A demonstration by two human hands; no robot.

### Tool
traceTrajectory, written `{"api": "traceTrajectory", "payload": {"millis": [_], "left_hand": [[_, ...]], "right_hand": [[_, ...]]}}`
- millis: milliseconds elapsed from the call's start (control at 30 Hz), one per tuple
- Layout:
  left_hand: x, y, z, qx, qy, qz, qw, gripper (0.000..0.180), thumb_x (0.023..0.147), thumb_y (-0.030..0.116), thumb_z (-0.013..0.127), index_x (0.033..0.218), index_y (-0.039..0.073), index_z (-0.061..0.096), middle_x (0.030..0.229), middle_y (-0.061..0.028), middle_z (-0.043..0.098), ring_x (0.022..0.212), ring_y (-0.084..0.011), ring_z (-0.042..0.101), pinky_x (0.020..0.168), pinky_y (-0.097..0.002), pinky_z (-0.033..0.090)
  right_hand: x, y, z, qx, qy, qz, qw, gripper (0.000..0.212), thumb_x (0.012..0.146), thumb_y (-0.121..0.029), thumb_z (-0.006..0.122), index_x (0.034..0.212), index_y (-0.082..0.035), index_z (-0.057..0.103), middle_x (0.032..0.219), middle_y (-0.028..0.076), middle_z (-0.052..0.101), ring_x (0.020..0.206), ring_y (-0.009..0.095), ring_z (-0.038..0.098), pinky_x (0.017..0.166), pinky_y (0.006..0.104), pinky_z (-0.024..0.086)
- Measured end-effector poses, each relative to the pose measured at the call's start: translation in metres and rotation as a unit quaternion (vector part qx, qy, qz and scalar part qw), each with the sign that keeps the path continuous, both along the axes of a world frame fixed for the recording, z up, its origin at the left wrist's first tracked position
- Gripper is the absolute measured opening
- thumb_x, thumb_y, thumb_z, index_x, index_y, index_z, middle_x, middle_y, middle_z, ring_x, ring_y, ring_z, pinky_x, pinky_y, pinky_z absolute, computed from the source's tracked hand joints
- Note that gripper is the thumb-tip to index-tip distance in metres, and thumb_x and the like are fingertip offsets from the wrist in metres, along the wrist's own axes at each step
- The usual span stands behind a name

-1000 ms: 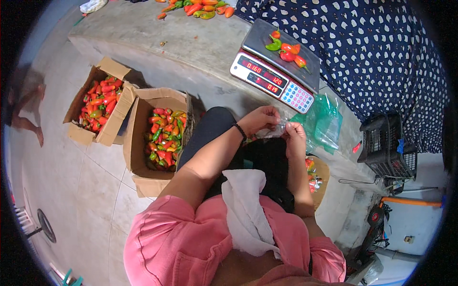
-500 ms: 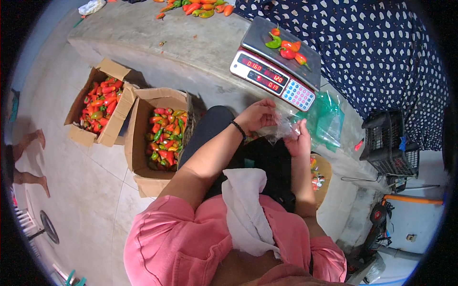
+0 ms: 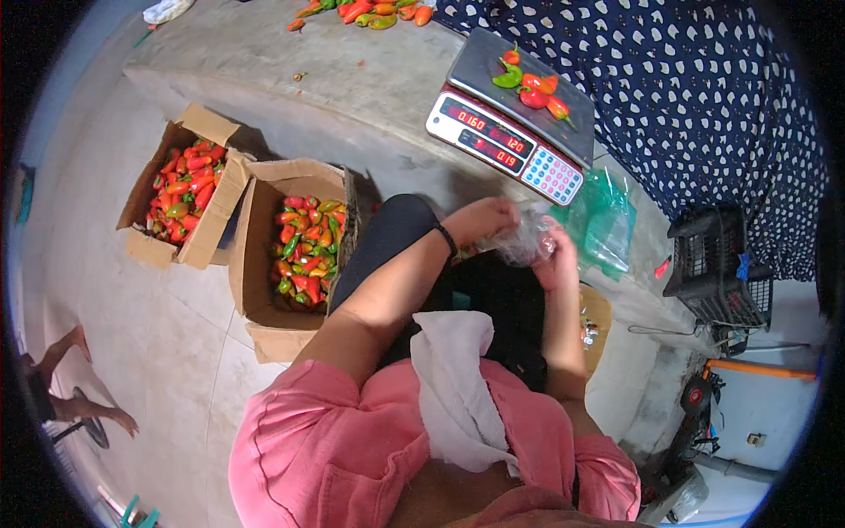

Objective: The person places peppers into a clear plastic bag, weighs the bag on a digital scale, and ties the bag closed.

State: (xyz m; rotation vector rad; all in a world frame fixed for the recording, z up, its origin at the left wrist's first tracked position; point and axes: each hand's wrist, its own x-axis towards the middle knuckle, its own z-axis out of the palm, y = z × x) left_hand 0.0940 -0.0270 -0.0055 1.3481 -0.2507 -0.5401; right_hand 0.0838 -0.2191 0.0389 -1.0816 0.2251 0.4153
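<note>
Cardboard comes first at the left of the frame: an open box (image 3: 180, 207) of red, orange and green peppers stands on the pale tiled floor (image 3: 141, 352), and just beside it, to its right, a second open cardboard box (image 3: 290, 255) holds more of the same peppers. At the lower left edge a bare foot of another person (image 3: 84, 409) rests on the floor, well apart from the boxes. Along the top a grey concrete bench (image 3: 352, 79) runs across the frame, with a small heap of loose peppers (image 3: 365, 12) at its upper edge. In the middle, the person's left hand (image 3: 484, 220), a dark band at its wrist, is closed on the left side of a clear plastic bag (image 3: 526, 242); the right hand (image 3: 560, 264) is closed on the bag's right side, so the crumpled bag sits between both hands, held over the dark lap below the bench edge. A white cloth (image 3: 453, 387) lies over the pink shirt at lower centre. Above the hands, on the bench, a digital scale (image 3: 510, 110) carries a few red and green peppers (image 3: 528, 84) on its pan. To its right lies a stack of green-tinted plastic bags (image 3: 603, 216), then a dotted dark blue cloth (image 3: 695, 97), and a black plastic basket (image 3: 713, 273) at the right.
</note>
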Motion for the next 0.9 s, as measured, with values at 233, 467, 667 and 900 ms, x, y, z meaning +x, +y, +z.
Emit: {"api": "traceTrajectory", "payload": {"millis": [233,467,667,900], "left_hand": [[0.009,0.002,-0.021,-0.368,0.190,0.116,0.903,0.012,0.083,0.021,0.056,0.084,0.011,0.050,0.069,0.0027,0.051,0.053,-0.0100,0.050,0.045,-0.0252,0.042],[-0.007,0.003,0.020,-0.002,-0.118,-0.010,0.993,0.015,0.084,0.023,0.055,0.091,0.010,0.053,0.074,-0.0007,0.055,0.060,-0.0097,0.051,0.052,-0.0266,0.044],[0.003,0.000,-0.011,-0.417,0.096,0.034,0.903,0.014,0.082,0.018,0.055,0.091,0.007,0.053,0.081,-0.0010,0.055,0.073,-0.0102,0.053,0.064,-0.0249,0.043],[-0.009,-0.021,-0.001,-0.266,-0.051,0.179,0.946,0.040,0.080,0.015,0.058,0.116,0.006,0.045,0.106,-0.0024,0.056,0.096,-0.0187,0.055,0.080,-0.0327,0.045]], "right_hand": [[0.003,0.007,-0.039,-0.245,-0.066,0.123,0.959,0.023,0.083,-0.018,0.052,0.101,-0.005,0.051,0.080,0.004,0.055,0.072,0.015,0.050,0.060,0.0275,0.040],[0.003,0.013,0.005,0.088,-0.044,-0.022,0.995,0.022,0.077,-0.006,0.050,0.099,-0.003,0.049,0.095,0.010,0.056,0.090,0.023,0.056,0.081,0.0377,0.046],[-0.001,0.013,0.011,-0.262,-0.202,0.123,0.936,0.020,0.073,-0.001,0.053,0.092,-0.005,0.058,0.088,0.009,0.056,0.084,0.020,0.056,0.075,0.0329,0.046],[0.010,0.037,0.003,-0.680,-0.425,-0.003,0.597,0.032,0.070,-0.002,0.054,0.099,-0.014,0.063,0.086,0.013,0.052,0.074,0.031,0.057,0.066,0.0374,0.047]]}}
